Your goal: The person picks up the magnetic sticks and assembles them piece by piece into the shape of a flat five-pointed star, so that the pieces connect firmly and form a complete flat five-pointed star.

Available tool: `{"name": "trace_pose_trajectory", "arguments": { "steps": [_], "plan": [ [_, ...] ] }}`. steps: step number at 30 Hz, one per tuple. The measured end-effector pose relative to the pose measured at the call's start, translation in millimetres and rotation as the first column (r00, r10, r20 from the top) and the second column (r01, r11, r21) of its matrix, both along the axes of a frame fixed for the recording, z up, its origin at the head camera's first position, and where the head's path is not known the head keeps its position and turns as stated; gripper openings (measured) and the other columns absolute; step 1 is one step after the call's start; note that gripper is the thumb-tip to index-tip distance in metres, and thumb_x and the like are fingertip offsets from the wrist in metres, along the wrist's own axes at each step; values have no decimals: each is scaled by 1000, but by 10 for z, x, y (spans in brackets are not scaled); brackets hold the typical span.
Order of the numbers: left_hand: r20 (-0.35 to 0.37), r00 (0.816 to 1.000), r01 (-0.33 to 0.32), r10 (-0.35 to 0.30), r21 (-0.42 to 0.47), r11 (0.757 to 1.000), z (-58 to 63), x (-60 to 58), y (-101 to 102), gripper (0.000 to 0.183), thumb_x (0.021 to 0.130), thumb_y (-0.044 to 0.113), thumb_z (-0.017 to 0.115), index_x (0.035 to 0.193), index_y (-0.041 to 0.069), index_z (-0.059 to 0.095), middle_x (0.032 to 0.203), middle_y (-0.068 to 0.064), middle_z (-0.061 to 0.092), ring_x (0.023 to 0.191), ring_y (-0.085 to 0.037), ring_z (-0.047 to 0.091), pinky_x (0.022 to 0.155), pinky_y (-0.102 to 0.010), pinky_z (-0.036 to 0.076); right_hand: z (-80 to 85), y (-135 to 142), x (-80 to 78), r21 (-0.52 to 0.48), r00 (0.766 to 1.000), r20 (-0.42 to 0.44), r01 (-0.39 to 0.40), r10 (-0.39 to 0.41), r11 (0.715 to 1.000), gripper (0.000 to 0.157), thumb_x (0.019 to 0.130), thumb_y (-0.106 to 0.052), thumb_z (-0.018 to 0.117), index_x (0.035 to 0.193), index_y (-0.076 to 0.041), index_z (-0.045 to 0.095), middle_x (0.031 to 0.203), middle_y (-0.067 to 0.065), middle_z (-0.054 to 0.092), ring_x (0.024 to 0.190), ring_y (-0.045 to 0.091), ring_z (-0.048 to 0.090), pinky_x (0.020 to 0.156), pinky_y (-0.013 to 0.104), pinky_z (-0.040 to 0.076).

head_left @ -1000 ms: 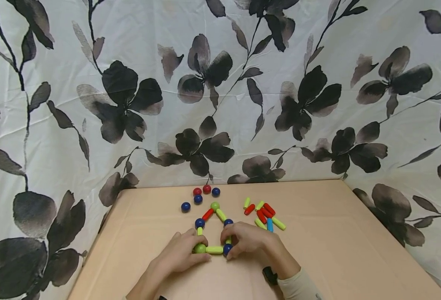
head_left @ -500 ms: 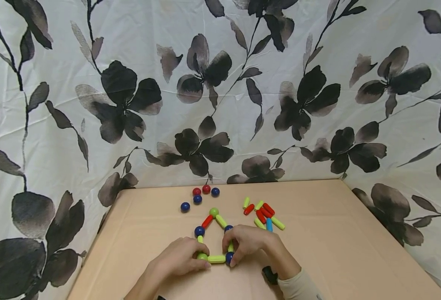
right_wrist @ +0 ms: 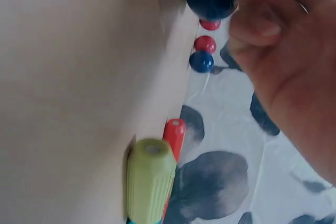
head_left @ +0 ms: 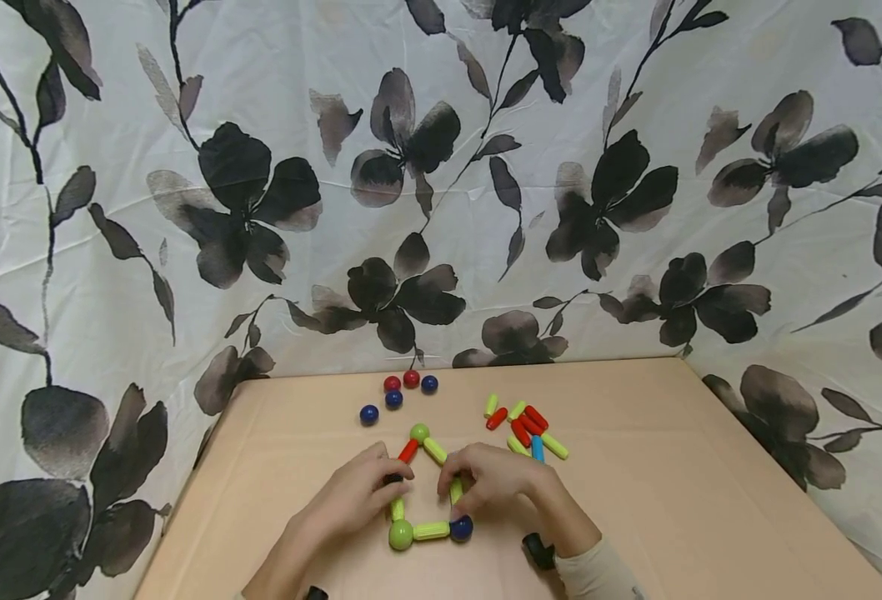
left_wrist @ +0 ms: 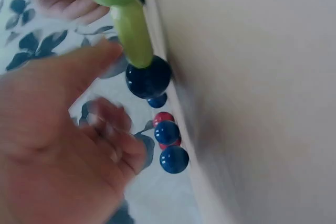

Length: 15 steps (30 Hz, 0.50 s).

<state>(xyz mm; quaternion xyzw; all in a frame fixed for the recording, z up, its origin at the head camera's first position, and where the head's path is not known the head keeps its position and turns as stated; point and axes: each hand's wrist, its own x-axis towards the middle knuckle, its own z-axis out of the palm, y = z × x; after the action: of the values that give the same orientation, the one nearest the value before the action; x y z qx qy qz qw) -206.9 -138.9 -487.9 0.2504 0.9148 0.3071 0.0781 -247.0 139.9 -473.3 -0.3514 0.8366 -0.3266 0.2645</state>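
Balls and rods join in a five-sided ring on the table. My left hand (head_left: 354,492) is over its left blue ball (left_wrist: 148,77), thumb and fingers parted around it; the fingers blur in the left wrist view. Below that ball, a light green rod (head_left: 398,509) runs to a green ball (head_left: 401,535). My right hand (head_left: 492,477) pinches the upright light green rod (head_left: 456,490) on the right side, above the lower right blue ball (head_left: 461,528). It hides the upper right corner. A red rod (head_left: 408,451) meets the top green ball (head_left: 419,432).
Loose blue balls (head_left: 369,415) and red balls (head_left: 411,379) lie near the far edge of the table (head_left: 636,467). To the right is a pile of light green, red rods (head_left: 533,419) and a blue rod (head_left: 537,448). A floral cloth (head_left: 516,208) hangs behind.
My left hand has left the lower left green ball and moved up to the left blue ball. The ring has slid toward me. My right hand keeps to the ring's right side.
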Motion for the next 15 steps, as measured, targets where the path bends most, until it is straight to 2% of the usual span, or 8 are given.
{"name": "trace_pose_trajectory", "arguments": {
  "steps": [2, 4, 6, 9, 10, 12, 13, 15],
  "plan": [
    [-39, 998, -52, 53, 6, 999, -48, -45, -19, 21, 102, 31, 68, 119, 23, 77, 101, 3, 50, 88, -12, 46, 72, -26, 39, 3, 54, -54, -85, 993, -73, 90, -96, 992, 22, 92, -26, 81, 112, -17, 77, 105, 0, 69, 84, 12, 56, 73, 23, 46],
    [-30, 997, -71, 72, 17, 997, -94, -80, -32, 25, 102, 30, 68, 125, 22, 75, 108, 3, 49, 93, -13, 46, 77, -27, 39, 17, 127, -116, -155, 962, -166, 193, -218, 969, 21, 95, -25, 77, 115, -16, 76, 110, 1, 68, 88, 16, 56, 75, 27, 48],
    [-5, 998, -61, 61, 21, 998, -135, -102, -40, 29, 103, 30, 66, 130, 21, 72, 115, 4, 52, 100, -14, 49, 83, -29, 44, 23, 212, -180, -192, 895, -275, 308, -352, 932, 20, 97, -20, 75, 117, -16, 75, 113, 0, 67, 91, 19, 57, 79, 31, 50],
    [11, 999, -36, 35, 25, 999, -191, -120, -40, 31, 106, 32, 61, 133, 21, 70, 122, 6, 57, 110, -14, 54, 96, -38, 50, 15, 326, -273, -200, 761, -416, 458, -498, 866, 25, 96, -7, 74, 119, -14, 74, 119, 2, 67, 103, 24, 61, 89, 40, 54],
    [9, 999, -32, 31, 25, 999, -206, -125, -38, 30, 106, 33, 60, 133, 21, 70, 123, 7, 58, 113, -14, 55, 100, -41, 50, 3, 359, -301, -189, 721, -454, 497, -524, 847, 27, 94, -4, 74, 119, -13, 75, 119, 3, 68, 107, 25, 62, 92, 43, 54],
    [-5, 1000, -29, 29, 28, 999, -228, -129, -36, 29, 107, 34, 58, 131, 21, 70, 123, 8, 59, 116, -14, 56, 104, -45, 49, -31, 403, -347, -150, 673, -513, 541, -533, 828, 30, 91, 0, 75, 120, -11, 75, 120, 7, 69, 111, 28, 61, 95, 47, 52],
    [-9, 1000, -29, 30, 31, 999, -234, -132, -36, 29, 107, 34, 58, 130, 22, 71, 123, 8, 59, 117, -15, 56, 105, -46, 49, -50, 414, -365, -124, 661, -540, 550, -521, 826, 32, 90, 1, 77, 120, -10, 76, 120, 8, 70, 112, 30, 60, 96, 49, 51],
    [-16, 999, -30, 30, 32, 999, -239, -137, -40, 28, 107, 35, 58, 128, 22, 72, 122, 9, 59, 116, -14, 56, 104, -46, 49, -102, 426, -397, -74, 653, -577, 556, -490, 828, 33, 88, 0, 79, 119, -11, 76, 119, 9, 71, 110, 31, 58, 94, 50, 48]
  ]
}}
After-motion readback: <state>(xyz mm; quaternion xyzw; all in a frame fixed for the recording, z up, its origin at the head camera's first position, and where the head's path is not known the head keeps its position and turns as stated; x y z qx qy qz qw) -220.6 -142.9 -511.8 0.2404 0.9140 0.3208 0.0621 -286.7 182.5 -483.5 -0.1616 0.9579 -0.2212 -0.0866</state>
